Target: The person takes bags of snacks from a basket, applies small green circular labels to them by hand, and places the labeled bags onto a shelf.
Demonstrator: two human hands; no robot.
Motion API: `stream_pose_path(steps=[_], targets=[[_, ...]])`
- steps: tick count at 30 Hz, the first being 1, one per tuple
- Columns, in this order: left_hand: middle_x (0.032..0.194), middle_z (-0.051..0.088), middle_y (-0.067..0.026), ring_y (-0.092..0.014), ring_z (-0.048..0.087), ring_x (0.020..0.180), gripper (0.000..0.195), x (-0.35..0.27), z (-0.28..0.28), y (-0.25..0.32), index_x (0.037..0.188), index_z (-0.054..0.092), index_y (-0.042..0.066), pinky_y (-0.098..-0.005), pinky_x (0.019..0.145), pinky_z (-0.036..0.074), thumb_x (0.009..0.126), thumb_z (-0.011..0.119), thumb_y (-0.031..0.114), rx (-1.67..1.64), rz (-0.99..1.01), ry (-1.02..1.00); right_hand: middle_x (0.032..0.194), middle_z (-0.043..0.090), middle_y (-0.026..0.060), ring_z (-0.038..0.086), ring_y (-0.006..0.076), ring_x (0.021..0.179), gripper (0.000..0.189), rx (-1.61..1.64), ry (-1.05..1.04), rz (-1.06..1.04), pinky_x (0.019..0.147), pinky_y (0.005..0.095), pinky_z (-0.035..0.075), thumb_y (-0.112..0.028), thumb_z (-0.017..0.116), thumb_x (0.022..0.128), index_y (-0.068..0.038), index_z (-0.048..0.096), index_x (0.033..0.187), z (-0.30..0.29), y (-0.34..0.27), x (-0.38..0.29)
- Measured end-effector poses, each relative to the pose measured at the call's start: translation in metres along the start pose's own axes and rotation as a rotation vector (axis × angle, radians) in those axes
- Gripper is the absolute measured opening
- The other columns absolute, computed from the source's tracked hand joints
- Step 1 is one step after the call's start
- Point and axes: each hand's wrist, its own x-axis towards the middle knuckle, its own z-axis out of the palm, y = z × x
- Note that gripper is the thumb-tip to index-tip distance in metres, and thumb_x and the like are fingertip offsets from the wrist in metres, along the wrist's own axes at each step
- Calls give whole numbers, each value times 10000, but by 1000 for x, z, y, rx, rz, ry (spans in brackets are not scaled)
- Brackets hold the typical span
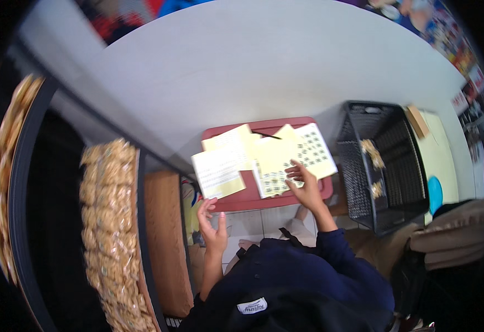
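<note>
Printed sheets of pale yellow and white paper lie spread over a red plastic lid or tray before me. My right hand is over the near edge of a sheet with rows of small dark printed marks; its fingers are apart and hold nothing. My left hand, empty and with spread fingers, is by the near left edge of the red surface, just below a white-and-yellow printed sheet. Whether its fingertips touch that sheet cannot be told. A thin dark pen-like object rests across the papers at the back.
At the right stands a black plastic crate with a few packets of snack-like pieces in it. Left of me, dark-framed shelves hold many clear-wrapped packs. A pale wall rises behind the red surface.
</note>
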Motion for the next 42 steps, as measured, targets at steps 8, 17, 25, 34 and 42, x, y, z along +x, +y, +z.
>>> stream_pose_path(steps=[8, 17, 25, 34, 42], targets=[[1064, 535, -109, -170, 470, 900, 472, 27, 146, 21, 1205, 335, 8, -296, 787, 346, 788, 539, 92, -119, -91, -327, 652, 492, 3, 501, 73, 584, 211, 10, 894, 194, 553, 223, 421, -98, 459, 865, -17, 523, 1049, -220, 134, -2], [1056, 537, -117, -189, 500, 900, 466, 35, 291, 43, 1190, 342, 11, -317, 763, 380, 784, 554, 93, -65, -119, -609, 1037, 573, 168, 535, 321, 971, 372, -192, 964, 1090, 844, 359, 398, -263, 609, 707, -66, 573, 1020, -318, 448, -120], [1071, 511, -126, -203, 500, 904, 458, 16, 356, 26, 1186, 348, -10, -319, 785, 406, 794, 560, 95, 10, -134, -762, 1091, 508, 251, 524, 371, 980, 743, -254, 1012, 1636, 855, 380, 431, -463, 705, 628, 78, 469, 1079, -332, 483, -125], [1039, 530, -125, -202, 508, 884, 413, 20, 364, 35, 1153, 386, -19, -308, 791, 412, 791, 562, 73, 18, -115, -826, 1003, 568, 161, 574, 260, 872, 587, 114, 939, 1353, 774, 329, 456, -248, 755, 606, 62, 513, 1041, -313, 502, -104], [1042, 533, -118, -198, 508, 886, 421, 33, 318, 48, 1168, 384, -9, -305, 792, 407, 797, 558, 91, -59, -85, -726, 1044, 526, 123, 554, 219, 905, 550, 611, 938, 333, 774, 313, 464, 27, 670, 663, 20, 399, 1142, -312, 263, 35]])
